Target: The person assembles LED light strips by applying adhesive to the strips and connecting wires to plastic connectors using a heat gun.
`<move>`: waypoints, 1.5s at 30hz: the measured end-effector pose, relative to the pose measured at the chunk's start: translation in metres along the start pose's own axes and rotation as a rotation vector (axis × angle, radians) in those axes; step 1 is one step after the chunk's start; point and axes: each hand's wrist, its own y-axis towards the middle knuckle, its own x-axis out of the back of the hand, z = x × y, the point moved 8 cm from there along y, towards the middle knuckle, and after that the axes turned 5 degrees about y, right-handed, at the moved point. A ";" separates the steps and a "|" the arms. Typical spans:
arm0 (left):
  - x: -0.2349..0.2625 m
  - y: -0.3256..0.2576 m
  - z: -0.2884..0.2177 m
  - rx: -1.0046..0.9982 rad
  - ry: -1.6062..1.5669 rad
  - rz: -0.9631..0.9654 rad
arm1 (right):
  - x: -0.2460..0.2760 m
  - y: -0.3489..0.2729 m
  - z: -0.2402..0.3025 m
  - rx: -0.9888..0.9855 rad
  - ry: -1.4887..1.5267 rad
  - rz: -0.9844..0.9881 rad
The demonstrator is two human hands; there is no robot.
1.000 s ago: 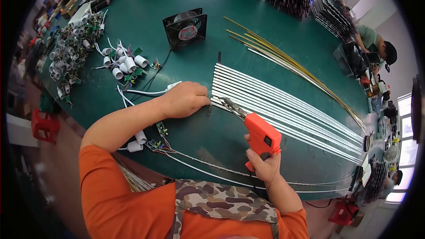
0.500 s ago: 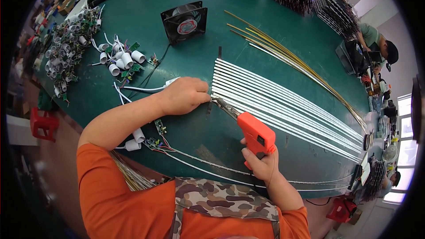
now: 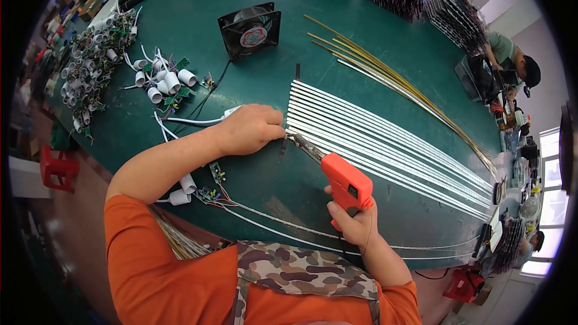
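Note:
My right hand [image 3: 357, 224] is wrapped round the grip of a red soldering gun [image 3: 345, 179], its metal tip pointing up and left. That tip meets the left ends of a row of thin white LED strips [image 3: 361, 138] lying side by side. At the same spot my left hand [image 3: 253, 129] is closed in a pinch, fingertips close to the tip. What those fingers hold is too small to make out. A white lamp-socket part [image 3: 232, 111] shows partly behind my left hand. A dark strip [image 3: 297, 72] lies under the ends of the row.
A black fan [image 3: 250, 30] stands beyond my hands. White sockets with circuit boards [image 3: 170, 80] lie to the left, beside a larger heap [image 3: 99, 63]. Yellowish strips [image 3: 385, 66] lie beyond the row. At the right, another person [image 3: 512, 57] sits by the green table [image 3: 180, 24].
Almost nothing differs. The soldering gun and my right hand have shifted very slightly left; my left hand stays in its pinch at the strip ends.

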 end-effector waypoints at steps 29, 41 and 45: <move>-0.002 -0.001 -0.002 -0.009 0.006 0.037 | 0.016 -0.012 0.022 0.105 0.280 -0.110; 0.026 -0.004 0.007 0.166 0.025 0.099 | 0.032 -0.019 0.026 0.280 0.288 -0.120; 0.028 -0.027 0.017 0.158 0.137 0.136 | 0.029 -0.009 0.018 0.132 0.145 -0.061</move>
